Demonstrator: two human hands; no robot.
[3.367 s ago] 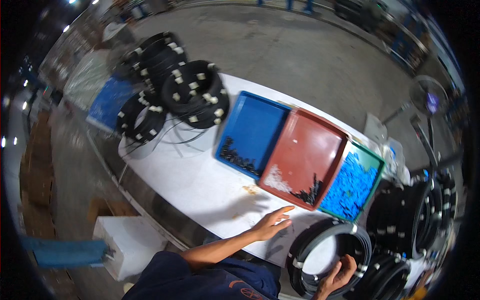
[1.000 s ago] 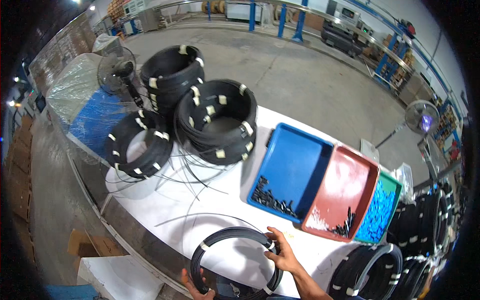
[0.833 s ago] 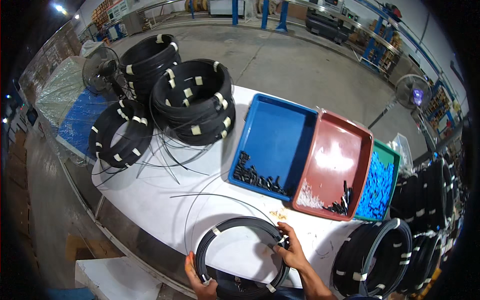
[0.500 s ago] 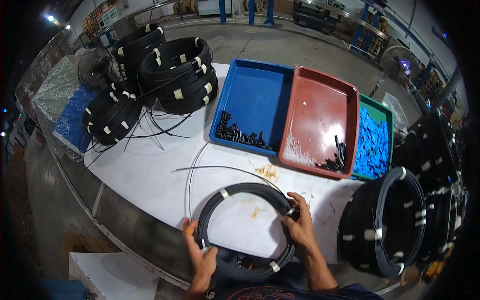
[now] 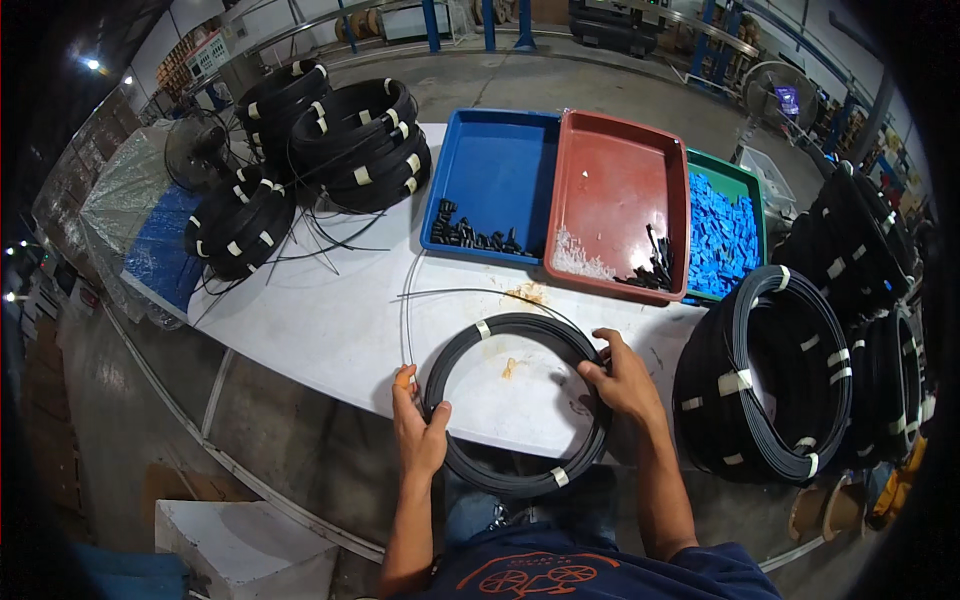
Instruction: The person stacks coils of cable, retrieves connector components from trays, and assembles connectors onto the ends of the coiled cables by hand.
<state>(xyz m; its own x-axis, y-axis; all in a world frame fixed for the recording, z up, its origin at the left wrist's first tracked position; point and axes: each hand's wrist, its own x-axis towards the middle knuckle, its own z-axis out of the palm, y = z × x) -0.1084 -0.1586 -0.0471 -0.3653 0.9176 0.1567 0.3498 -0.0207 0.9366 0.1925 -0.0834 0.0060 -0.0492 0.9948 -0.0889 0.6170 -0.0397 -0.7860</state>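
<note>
A coil of black cable [image 5: 525,325], bound with pale tape bands, is held at the near edge of the white table [image 5: 330,330]. My left hand [image 5: 420,430] grips its left side, thumb on the inside and fingers round the outside. On the right side, my right hand [image 5: 630,382] closes round the ring with the thumb over it. One loose cable end curves leftward above the coil. Another thin strand runs up from my left fingers toward the blue tray [image 5: 505,170].
Beyond the coil, a red tray [image 5: 625,190] holds clear and black small parts; a green tray [image 5: 756,205] holds blue pieces. Taped cable coils [image 5: 365,160] are stacked far left, and more coils [image 5: 705,400] stand close on the right. A fan [image 5: 195,150] stands behind the left stack.
My view has shifted, so the trays and near coils sit higher in the picture. Both hands keep hold of the coil, with small shifts of the fingers.
</note>
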